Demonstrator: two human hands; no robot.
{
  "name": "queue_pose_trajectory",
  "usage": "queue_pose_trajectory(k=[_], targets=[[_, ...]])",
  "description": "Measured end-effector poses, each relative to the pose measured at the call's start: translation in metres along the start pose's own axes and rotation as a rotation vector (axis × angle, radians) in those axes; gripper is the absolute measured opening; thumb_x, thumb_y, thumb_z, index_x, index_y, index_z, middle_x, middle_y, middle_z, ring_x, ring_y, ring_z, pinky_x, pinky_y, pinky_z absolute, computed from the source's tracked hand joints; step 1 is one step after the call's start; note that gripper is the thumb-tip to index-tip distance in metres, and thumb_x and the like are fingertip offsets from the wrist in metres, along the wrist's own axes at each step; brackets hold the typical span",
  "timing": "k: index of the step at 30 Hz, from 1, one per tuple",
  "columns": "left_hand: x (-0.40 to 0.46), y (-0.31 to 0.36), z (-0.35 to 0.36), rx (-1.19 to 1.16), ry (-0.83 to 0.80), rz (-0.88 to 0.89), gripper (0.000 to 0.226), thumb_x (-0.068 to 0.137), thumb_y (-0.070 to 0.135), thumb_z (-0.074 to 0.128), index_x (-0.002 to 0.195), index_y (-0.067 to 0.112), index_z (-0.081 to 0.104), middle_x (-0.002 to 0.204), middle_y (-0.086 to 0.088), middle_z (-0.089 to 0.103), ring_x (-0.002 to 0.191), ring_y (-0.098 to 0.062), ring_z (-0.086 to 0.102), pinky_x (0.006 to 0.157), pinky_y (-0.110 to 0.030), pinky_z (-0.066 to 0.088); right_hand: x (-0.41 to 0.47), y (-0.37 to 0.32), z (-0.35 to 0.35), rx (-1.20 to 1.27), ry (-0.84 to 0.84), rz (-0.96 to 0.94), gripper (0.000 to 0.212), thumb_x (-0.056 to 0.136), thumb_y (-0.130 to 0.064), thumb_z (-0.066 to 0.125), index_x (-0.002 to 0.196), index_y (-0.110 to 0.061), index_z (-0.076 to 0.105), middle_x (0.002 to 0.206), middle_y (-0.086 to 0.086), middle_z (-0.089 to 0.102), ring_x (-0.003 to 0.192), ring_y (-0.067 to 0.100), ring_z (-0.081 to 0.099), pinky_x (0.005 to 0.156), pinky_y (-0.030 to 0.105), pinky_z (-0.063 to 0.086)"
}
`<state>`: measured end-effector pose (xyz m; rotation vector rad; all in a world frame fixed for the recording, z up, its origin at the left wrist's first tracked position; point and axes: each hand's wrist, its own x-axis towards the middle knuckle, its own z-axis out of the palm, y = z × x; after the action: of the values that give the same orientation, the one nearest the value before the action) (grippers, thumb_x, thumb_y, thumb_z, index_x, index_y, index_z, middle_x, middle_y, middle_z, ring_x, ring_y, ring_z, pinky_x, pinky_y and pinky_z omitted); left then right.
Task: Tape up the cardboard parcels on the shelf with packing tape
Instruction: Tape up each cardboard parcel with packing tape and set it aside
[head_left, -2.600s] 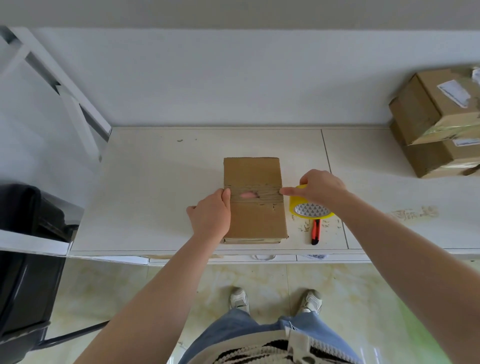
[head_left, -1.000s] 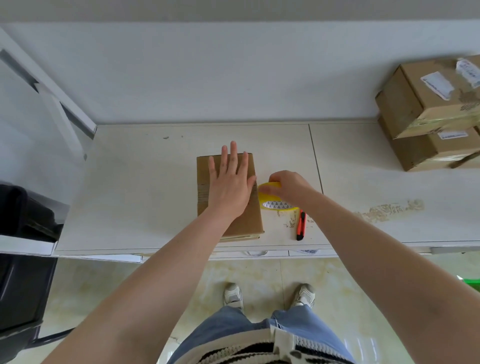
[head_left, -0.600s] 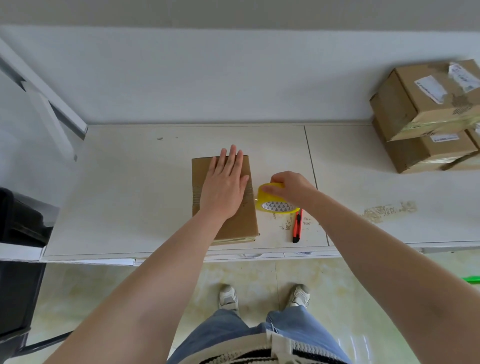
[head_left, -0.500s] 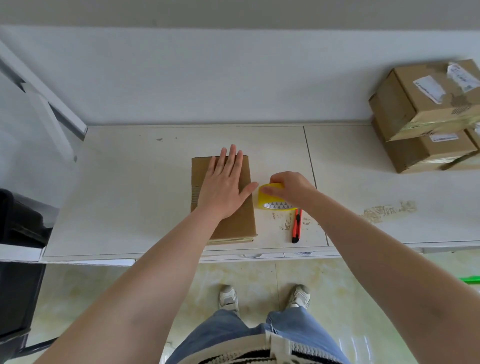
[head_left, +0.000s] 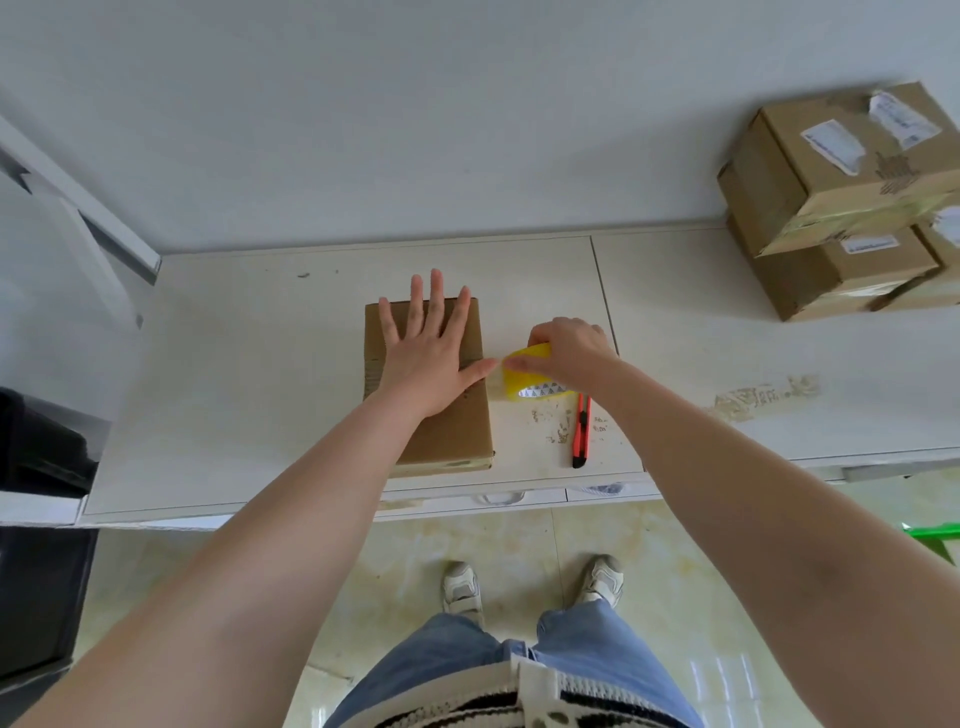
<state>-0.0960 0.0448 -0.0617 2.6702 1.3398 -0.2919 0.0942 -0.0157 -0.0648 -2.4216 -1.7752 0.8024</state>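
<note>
Left hand (head_left: 426, 358) lay flat, fingers spread, on the cardboard parcel (head_left: 441, 431) at the shelf (head_left: 234, 389) front; right hand (head_left: 569, 351) gripped the yellow tape roll (head_left: 530, 376) just beside it. Strip looked attached, hard to confirm. Risk: pulling skewed wrinkles tape or shifts parcel

The left hand (head_left: 423, 353) lies flat on the cardboard box (head_left: 447, 431), hiding most of the box's top and the taped seam beneath the palm. The right hand (head_left: 569, 351) covers the upper part of the yellow tape roll (head_left: 535, 382), so the fingers' hold on it cannot be made out. At the right edge the stacked parcels (head_left: 831, 208) are cut off, and the print on their labels (head_left: 834, 145) is too small to read.
</note>
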Motion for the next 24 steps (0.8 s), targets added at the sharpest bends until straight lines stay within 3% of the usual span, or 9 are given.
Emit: queue_pose_trajectory(k=[3,6,9,11,13,16,18,22,24], targets=[[-0.003,0.011,-0.005,-0.067,-0.006,-0.099,0.097,0.09,0.074,0.032,0.153,0.024,-0.024,0.157,-0.014,-0.035,0.143,-0.034,-0.034,0.107,-0.061,-0.021,-0.003,-0.002,0.002,-0.03,0.048,0.082,0.062,0.08,-0.076,0.052,0.115,-0.025,0.061,0.114,0.001,0.055,0.113,0.022,0.049,0.097,0.036,0.034],[-0.007,0.018,-0.003,-0.201,-0.033,-0.165,0.095,0.094,0.067,0.038,0.155,0.023,-0.019,0.158,-0.015,-0.032,0.145,-0.034,-0.032,0.111,-0.063,-0.016,-0.009,-0.002,0.004,0.119,0.137,0.112,0.059,0.086,-0.07,0.051,0.122,-0.024,0.057,0.128,0.003,0.051,0.125,0.024,0.043,0.103,0.038,0.033],[-0.012,0.018,0.001,-0.243,0.026,-0.157,0.091,0.094,0.066,0.036,0.157,0.022,-0.012,0.16,-0.014,-0.027,0.147,-0.032,-0.028,0.112,-0.063,-0.015,-0.02,0.012,0.017,0.47,0.442,0.228,0.04,0.095,-0.049,0.051,0.117,-0.016,0.057,0.122,0.004,0.054,0.117,0.024,0.049,0.097,0.038,0.041],[-0.013,0.02,0.003,-0.24,0.069,-0.143,0.089,0.094,0.067,0.035,0.158,0.022,-0.007,0.162,-0.013,-0.024,0.148,-0.031,-0.026,0.112,-0.063,-0.014,-0.032,0.028,0.033,0.615,0.554,0.412,0.028,0.097,-0.036,0.054,0.111,-0.012,0.055,0.115,0.007,0.057,0.11,0.027,0.053,0.091,0.04,0.045],[-0.014,0.024,0.004,-0.234,0.082,-0.126,0.088,0.093,0.067,0.034,0.158,0.022,-0.004,0.163,-0.013,-0.021,0.148,-0.03,-0.025,0.113,-0.062,-0.014,-0.045,0.038,0.052,0.65,0.465,0.553,0.026,0.095,-0.038,0.057,0.107,-0.016,0.05,0.114,0.007,0.057,0.108,0.029,0.055,0.088,0.044,0.049],[-0.015,0.027,0.007,-0.231,0.102,-0.128,0.086,0.094,0.066,0.036,0.159,0.021,0.001,0.164,-0.012,-0.018,0.149,-0.03,-0.022,0.113,-0.063,-0.013,-0.051,0.04,0.07,0.514,0.323,0.552,0.027,0.093,-0.03,0.063,0.109,-0.014,0.048,0.115,0.007,0.056,0.105,0.028,0.056,0.085,0.044,0.052],[-0.017,0.026,0.009,-0.237,0.13,-0.143,0.084,0.095,0.063,0.038,0.159,0.019,0.005,0.164,-0.013,-0.014,0.15,-0.03,-0.019,0.114,-0.063,-0.012,-0.048,0.042,0.07,0.484,0.312,0.557,0.025,0.095,-0.017,0.06,0.115,-0.008,0.047,0.114,0.011,0.057,0.1,0.029,0.058,0.077,0.041,0.051],[-0.022,0.022,0.008,-0.273,0.134,-0.194,0.084,0.095,0.059,0.042,0.159,0.016,0.008,0.165,-0.013,-0.01,0.151,-0.03,-0.016,0.114,-0.061,-0.011,-0.044,0.054,0.053,0.56,0.296,0.625,0.019,0.098,-0.013,0.056,0.114,-0.004,0.059,0.106,0.013,0.066,0.087,0.028,0.061,0.072,0.037,0.051],[-0.023,0.021,0.007,-0.307,0.116,-0.221,0.084,0.096,0.059,0.043,0.159,0.016,0.008,0.165,-0.013,-0.011,0.151,-0.029,-0.016,0.115,-0.061,-0.011,-0.044,0.053,0.032,0.658,0.393,0.596,0.016,0.095,-0.011,0.06,0.109,-0.005,0.065,0.096,0.008,0.068,0.08,0.024,0.06,0.069,0.033,0.05]])
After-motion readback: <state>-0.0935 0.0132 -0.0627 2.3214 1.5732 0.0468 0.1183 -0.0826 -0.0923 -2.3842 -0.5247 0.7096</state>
